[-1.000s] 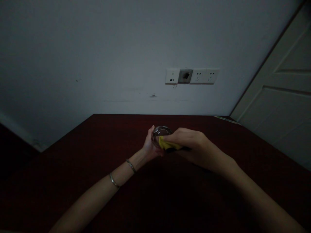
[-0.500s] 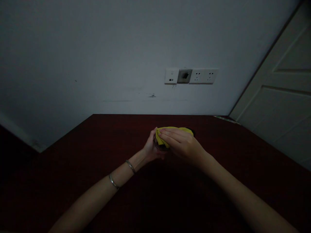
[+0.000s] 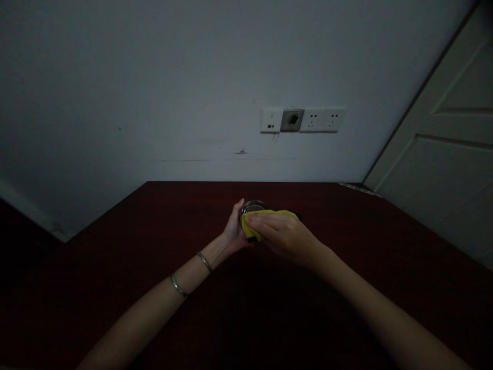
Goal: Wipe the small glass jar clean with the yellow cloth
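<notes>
Both hands meet over the middle of a dark red table point(image 3: 115, 267). My left hand point(image 3: 235, 228) is wrapped round a small clear glass point(image 3: 251, 206), of which only the rim shows. My right hand point(image 3: 285, 234) presses a yellow cloth point(image 3: 252, 229) against the near side of the glass, fingers closed on the cloth. Two thin bangles sit on my left wrist. Most of the glass is hidden behind the cloth and fingers.
A white wall rises behind the table with a row of sockets and a switch plate point(image 3: 303, 120). A pale panelled door point(image 3: 450, 154) stands at the right. A thin light strip point(image 3: 358, 188) lies at the table's far right corner. The room is dim.
My right hand has slid the yellow cloth from over the top of the glass down to its near side, so the rim shows again. My left hand has stayed on the glass.
</notes>
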Demonstrator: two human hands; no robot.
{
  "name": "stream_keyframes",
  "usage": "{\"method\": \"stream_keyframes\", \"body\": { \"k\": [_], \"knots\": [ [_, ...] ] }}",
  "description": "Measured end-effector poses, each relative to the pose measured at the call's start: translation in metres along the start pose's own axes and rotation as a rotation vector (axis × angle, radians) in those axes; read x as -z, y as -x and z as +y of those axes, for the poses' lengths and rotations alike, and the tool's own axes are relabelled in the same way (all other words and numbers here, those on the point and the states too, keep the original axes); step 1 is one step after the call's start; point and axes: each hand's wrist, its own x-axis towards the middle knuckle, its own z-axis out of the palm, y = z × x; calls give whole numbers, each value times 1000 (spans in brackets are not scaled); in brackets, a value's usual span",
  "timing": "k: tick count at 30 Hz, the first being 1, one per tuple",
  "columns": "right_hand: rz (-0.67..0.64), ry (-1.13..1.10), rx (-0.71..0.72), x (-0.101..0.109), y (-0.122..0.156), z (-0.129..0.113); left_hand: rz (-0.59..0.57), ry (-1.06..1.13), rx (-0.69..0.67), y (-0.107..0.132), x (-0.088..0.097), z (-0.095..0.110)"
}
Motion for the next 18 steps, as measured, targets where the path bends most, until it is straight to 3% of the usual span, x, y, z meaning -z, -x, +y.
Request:
{"method": "stream_keyframes", "body": {
  "k": [7, 10, 14, 18],
  "knots": [
    [-196, -260, -110, 16, -2, -4, -30, 42, -44, 1, 0, 3],
    [-45, -332, -124, 26, -1, 3, -78, 4, -5, 0, 3, 3],
    [238, -151, -167, 25, 3, 14, -190, -77, 72, -2, 4, 0],
    [204, -12, -67, 5, 2, 14, -147, -21, 64, -4, 0, -5]
  ]
}}
